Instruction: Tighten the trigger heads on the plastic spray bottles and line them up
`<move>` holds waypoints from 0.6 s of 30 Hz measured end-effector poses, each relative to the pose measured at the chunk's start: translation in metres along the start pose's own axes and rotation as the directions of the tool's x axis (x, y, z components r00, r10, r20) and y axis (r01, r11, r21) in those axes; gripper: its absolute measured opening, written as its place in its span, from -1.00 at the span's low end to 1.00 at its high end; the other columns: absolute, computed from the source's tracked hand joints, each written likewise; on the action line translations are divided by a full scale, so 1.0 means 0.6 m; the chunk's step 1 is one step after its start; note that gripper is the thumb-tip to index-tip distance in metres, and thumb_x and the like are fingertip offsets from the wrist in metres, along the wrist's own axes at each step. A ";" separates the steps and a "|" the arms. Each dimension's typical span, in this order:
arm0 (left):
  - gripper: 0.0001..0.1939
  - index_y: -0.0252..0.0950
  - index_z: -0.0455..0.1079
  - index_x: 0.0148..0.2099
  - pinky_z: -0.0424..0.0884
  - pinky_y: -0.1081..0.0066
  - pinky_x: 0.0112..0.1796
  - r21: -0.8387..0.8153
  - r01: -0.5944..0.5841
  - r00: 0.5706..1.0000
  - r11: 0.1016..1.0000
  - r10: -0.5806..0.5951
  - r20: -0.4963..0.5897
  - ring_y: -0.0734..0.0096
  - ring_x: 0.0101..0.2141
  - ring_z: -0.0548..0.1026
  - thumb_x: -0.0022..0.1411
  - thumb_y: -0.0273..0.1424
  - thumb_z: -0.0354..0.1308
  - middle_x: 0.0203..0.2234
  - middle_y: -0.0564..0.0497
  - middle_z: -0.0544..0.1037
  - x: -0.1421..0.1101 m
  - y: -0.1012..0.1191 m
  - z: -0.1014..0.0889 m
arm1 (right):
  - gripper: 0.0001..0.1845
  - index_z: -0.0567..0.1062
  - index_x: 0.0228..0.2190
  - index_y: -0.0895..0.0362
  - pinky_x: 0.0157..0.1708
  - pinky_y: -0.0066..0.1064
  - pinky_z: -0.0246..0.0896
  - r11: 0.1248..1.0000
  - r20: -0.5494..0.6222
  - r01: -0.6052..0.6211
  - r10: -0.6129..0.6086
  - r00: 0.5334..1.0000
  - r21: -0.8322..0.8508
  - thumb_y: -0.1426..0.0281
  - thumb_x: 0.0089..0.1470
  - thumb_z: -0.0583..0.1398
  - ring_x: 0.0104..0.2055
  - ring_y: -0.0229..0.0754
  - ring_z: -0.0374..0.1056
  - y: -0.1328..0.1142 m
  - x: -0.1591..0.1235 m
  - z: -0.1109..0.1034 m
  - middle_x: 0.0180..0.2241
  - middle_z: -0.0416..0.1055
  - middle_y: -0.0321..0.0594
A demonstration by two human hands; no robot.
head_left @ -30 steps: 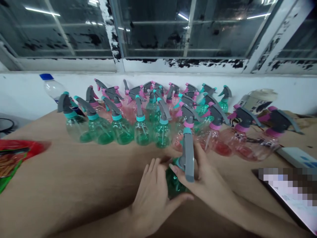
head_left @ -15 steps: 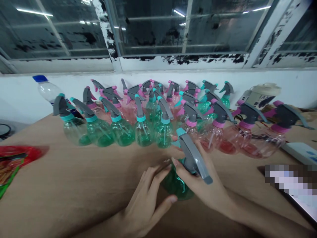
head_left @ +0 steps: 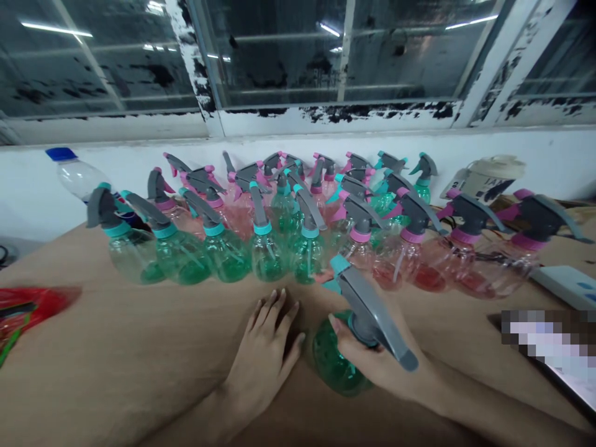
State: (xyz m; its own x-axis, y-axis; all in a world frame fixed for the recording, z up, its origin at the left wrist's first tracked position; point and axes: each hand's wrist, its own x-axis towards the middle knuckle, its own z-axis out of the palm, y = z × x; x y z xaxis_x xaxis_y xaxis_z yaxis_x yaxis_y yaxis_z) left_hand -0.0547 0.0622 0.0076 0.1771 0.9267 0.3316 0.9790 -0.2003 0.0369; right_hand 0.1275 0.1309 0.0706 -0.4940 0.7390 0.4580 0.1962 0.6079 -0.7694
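My right hand (head_left: 386, 357) is closed around the neck of a green spray bottle (head_left: 333, 354) with a grey and teal trigger head, held at the near middle of the table. Its fingers behind the bottle are mostly hidden. To the left, my left hand (head_left: 265, 347) lies palm down on the table, fingers spread, apart from the bottle. Beyond both hands stands a front row of spray bottles, green ones such as this one (head_left: 228, 254) on the left and pink ones such as this one (head_left: 435, 267) on the right.
More spray bottles stand behind the front row, near the white wall. A blue-capped plastic bottle (head_left: 77, 174) leans at the far left, above a red packet (head_left: 32, 307). On the right are a cream container (head_left: 488, 177), a white box (head_left: 568, 282) and a blurred-out device (head_left: 554, 354).
My left hand has come away from the green spray bottle and moved left onto the table. The bottle, in my right hand, has shifted slightly nearer. The view has moved slightly.
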 end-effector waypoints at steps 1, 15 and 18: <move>-0.56 -0.34 0.19 0.16 0.14 -0.03 0.08 0.008 -0.001 1.000 1.000 0.001 0.007 0.05 0.17 0.13 0.27 -0.30 -0.03 0.14 -0.22 0.26 0.000 0.000 0.000 | -0.53 0.29 -0.11 -0.02 -0.39 -0.31 0.41 0.999 0.006 -0.008 0.007 1.000 0.032 0.52 -0.12 0.12 -0.40 -0.17 0.43 0.000 0.000 -0.001 -0.32 0.47 -0.28; -0.59 -0.36 0.24 0.12 0.19 -0.07 0.05 0.014 -0.040 0.999 0.999 0.040 0.011 0.00 0.15 0.16 0.26 -0.34 -0.04 0.11 -0.24 0.29 0.003 0.001 -0.006 | -0.94 0.39 -0.43 0.01 -0.20 -0.27 0.35 0.975 0.099 0.216 -0.220 0.971 0.047 0.39 0.04 0.12 -0.43 -0.24 0.42 -0.017 0.017 -0.029 -0.49 0.41 -0.39; -0.59 -0.40 0.24 0.12 0.19 -0.06 0.05 0.036 -0.041 0.999 0.999 0.040 0.031 -0.01 0.15 0.17 0.27 -0.34 -0.05 0.11 -0.26 0.28 0.005 0.002 -0.008 | -0.91 0.42 -0.35 0.01 -0.15 -0.27 0.34 0.969 0.108 0.238 -0.244 0.964 0.070 0.39 0.03 0.14 -0.33 -0.20 0.45 -0.015 0.019 -0.032 -0.41 0.46 -0.34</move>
State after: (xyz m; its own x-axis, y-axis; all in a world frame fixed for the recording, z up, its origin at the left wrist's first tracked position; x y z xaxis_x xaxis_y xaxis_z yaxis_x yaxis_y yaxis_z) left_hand -0.0536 0.0630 0.0133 0.2194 0.9274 0.3030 0.9738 -0.2270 -0.0103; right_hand 0.1366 0.1396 0.0913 -0.6154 0.5325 0.5812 0.0131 0.7441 -0.6679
